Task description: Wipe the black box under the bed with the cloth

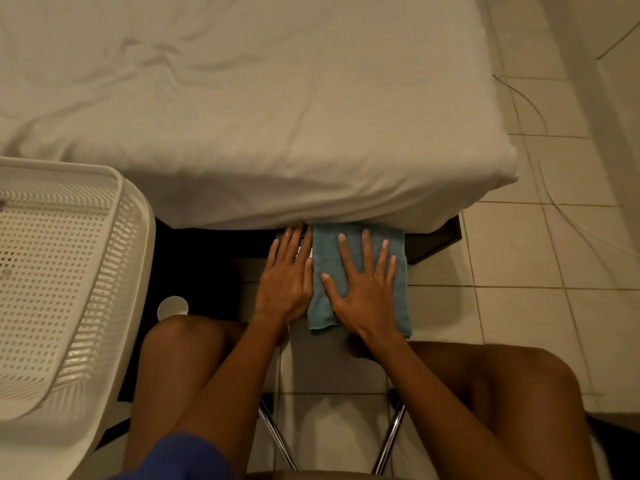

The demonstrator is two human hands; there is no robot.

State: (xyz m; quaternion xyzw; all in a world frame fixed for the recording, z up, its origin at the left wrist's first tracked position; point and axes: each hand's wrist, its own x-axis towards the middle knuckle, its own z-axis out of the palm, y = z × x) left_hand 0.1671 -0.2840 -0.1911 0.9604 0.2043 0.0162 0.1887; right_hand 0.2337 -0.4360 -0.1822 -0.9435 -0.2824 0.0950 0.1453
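The right hand [363, 289] lay flat with its fingers spread wide, palm pressed down on a blue-green cloth [360, 271], gripping nothing. The left hand [287, 275] rested just beside it to the left, fingers straight and close together, palm down, its thumb edge touching the cloth's left edge and its fingertips reaching the hem of the bed sheet. The cloth hung folded, its far edge tucked under the overhang of the bed [259, 116] and its near end drooping toward the person's knees. The black box [433, 240] sat under the bed's near edge, mostly hidden by the sheet and the cloth; only a dark strip showed, running left behind the left hand and out to a corner at the right. A white perforated basket [69, 271] stood at the left, a small white cup [172, 307] on the dark floor beside it, and pale floor tiles [519, 271] spread to the right.
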